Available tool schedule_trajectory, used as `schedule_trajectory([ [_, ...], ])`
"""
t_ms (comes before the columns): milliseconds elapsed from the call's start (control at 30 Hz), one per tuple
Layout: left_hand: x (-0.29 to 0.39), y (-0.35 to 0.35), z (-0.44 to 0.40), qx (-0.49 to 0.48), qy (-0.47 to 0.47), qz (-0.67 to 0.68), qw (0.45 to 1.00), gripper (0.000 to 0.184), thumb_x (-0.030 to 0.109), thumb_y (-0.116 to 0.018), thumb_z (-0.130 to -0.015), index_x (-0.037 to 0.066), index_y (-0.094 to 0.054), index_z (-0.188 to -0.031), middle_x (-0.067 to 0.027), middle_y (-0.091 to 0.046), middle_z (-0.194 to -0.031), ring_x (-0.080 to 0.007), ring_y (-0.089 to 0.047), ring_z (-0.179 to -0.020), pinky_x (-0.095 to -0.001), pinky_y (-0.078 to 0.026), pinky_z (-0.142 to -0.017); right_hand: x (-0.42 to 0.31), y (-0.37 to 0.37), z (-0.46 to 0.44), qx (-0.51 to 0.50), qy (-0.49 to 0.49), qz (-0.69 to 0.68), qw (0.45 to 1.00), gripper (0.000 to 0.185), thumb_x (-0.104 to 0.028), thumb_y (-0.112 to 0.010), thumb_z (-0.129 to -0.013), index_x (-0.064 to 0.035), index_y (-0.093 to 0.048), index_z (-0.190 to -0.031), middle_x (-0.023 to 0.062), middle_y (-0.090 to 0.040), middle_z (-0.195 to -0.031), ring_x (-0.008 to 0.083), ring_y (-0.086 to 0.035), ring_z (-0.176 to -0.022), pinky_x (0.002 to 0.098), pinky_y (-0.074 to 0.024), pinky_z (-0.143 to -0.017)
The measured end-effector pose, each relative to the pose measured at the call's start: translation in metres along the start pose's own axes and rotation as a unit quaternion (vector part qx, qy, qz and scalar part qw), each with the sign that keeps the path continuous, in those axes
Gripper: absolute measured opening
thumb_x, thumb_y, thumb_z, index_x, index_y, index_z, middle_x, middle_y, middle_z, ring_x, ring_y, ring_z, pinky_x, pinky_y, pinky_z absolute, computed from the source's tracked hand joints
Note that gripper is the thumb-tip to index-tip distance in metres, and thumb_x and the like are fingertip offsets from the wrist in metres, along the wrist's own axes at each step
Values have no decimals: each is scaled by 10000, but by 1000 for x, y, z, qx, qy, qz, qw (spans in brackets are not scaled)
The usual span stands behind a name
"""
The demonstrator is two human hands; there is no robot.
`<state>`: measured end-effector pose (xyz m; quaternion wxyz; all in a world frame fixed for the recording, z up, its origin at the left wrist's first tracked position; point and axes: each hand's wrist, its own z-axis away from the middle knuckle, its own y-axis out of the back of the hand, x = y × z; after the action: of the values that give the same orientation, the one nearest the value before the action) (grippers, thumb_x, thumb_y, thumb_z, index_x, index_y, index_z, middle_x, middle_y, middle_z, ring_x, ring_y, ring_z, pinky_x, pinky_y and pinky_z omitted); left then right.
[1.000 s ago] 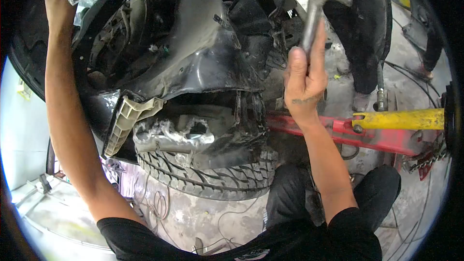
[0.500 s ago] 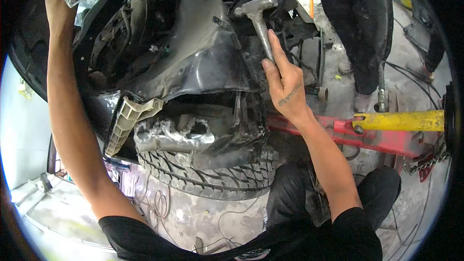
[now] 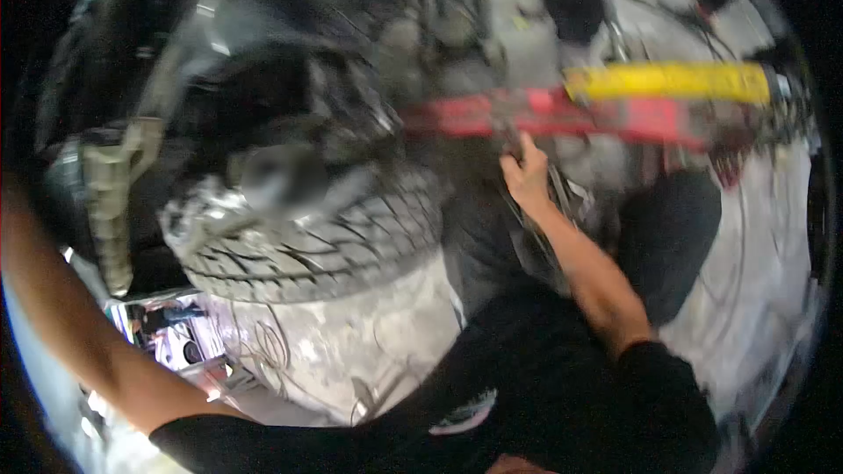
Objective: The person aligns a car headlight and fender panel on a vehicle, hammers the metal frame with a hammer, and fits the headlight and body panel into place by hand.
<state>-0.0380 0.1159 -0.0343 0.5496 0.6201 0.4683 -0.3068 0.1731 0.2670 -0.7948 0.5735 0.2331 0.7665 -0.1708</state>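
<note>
Motion blur smears much of the view. My right hand (image 3: 529, 177) is closed around the handle of a hammer (image 3: 508, 125), held low over my knees. The hammer's blurred head overlaps the red metal beam in view; I cannot tell whether they touch. On the left, only my forearm (image 3: 61, 325) shows, reaching up past the frame's edge, so the left hand is hidden. Between my arms lies the dark car body with a treaded tire (image 3: 307, 254). A beige ribbed plastic bracket (image 3: 107, 211) hangs at the tire's left.
A red beam (image 3: 632, 118) runs across the right side, with a yellow bar (image 3: 672, 82) above it. Chain lies at its far right end. Loose cables (image 3: 270, 342) curl on the stained floor below the tire.
The view has swung, shifting the car part up and left. My right hand has lowered the hammer from the black panel to near the red beam. My left hand has left the view.
</note>
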Motion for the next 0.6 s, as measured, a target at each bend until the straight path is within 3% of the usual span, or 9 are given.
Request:
schedule_trajectory([
  [67, 4, 4, -13, 9, -106, -37, 994, 450, 402, -702, -915, -6, -690, -1103, -98, -763, -887, -251, -714, -744, -388, -564, -729, 26, 23, 40, -168, -160, 132, 964, 301, -116, -688, -825, 6, -584, -1080, 277, -655, -854, 525, -609, -739, 500, -513, -668],
  [133, 7, 19, -12, 10, -97, -44, 994, 428, 380, -686, -920, -10, -698, -1094, -97, -766, -882, -242, -712, -737, -379, -563, -719, 83, 37, 90, -187, -81, 271, 941, 362, -191, -683, -890, 14, -602, -1178, 234, -675, -867, 402, -662, -770, 509, -515, -725],
  [233, 63, 24, -4, 36, 111, 46, 992, 328, 241, -639, -938, -27, -717, -1110, -100, -769, -927, -202, -705, -781, -339, -555, -726, 147, 69, 128, -317, -197, 325, 869, 487, -248, -683, -896, 20, -612, -1298, 288, -662, -1133, 453, -625, -1068, 534, -492, -935],
  [333, 102, 20, -11, 156, 335, 279, 886, 266, 101, -593, -956, -45, -737, -1126, -103, -772, -972, -162, -698, -825, -298, -548, -733, 215, 70, 141, -407, -249, 444, 758, 466, -338, -710, -925, -12, -674, -1255, 259, -671, -1201, 422, -625, -1180, 524, -500, -998],
  [367, 111, 16, -15, 179, 378, 321, 849, 260, 55, -577, -962, -51, -743, -1132, -104, -774, -987, -148, -695, -840, -285, -545, -736, 211, 68, 156, -332, -105, 488, 800, 405, -266, -702, -915, -6, -689, -1225, 250, -687, -1176, 414, -655, -1123, 517, -528, -953],
  [433, 93, -5, -12, 253, 254, 242, 902, 218, 74, -577, -945, -20, -742, -1052, -162, -772, -913, -245, -722, -781, -354, -544, -699, 193, 38, 118, -440, -187, 520, 708, 364, -212, -710, -892, -6, -707, -1192, 233, -700, -1117, 411, -673, -1048, 499, -554, -900],
  [467, 89, -6, -7, 224, 266, 174, 921, 192, 91, -587, -942, -11, -728, -1024, -195, -746, -883, -295, -717, -773, -388, -530, -695, 172, 25, 107, -434, -181, 518, 714, 364, -212, -710, -892, -6, -707, -1192, 233, -700, -1117, 411, -673, -1048, 499, -554, -900],
  [533, 79, -7, -3, 187, 249, 36, 950, 175, 151, -617, -937, 8, -708, -980, -275, -658, -839, -407, -690, -782, -460, -501, -711, 110, -8, 60, -217, -21, 304, 927, 267, -166, -696, -887, 2, -713, -1094, 242, -691, -1030, 420, -671, -990, 514, -546, -837],
  [600, 89, 3, -3, 116, 308, 112, 938, 196, 167, -613, -953, -1, -707, -991, -271, -674, -848, -427, -681, -816, -473, -496, -733, 27, -36, -19, -95, 173, 93, 976, 119, -83, -657, -868, 20, -606, -895, 270, -607, -827, 484, -618, -818, 551, -466, -697],
])
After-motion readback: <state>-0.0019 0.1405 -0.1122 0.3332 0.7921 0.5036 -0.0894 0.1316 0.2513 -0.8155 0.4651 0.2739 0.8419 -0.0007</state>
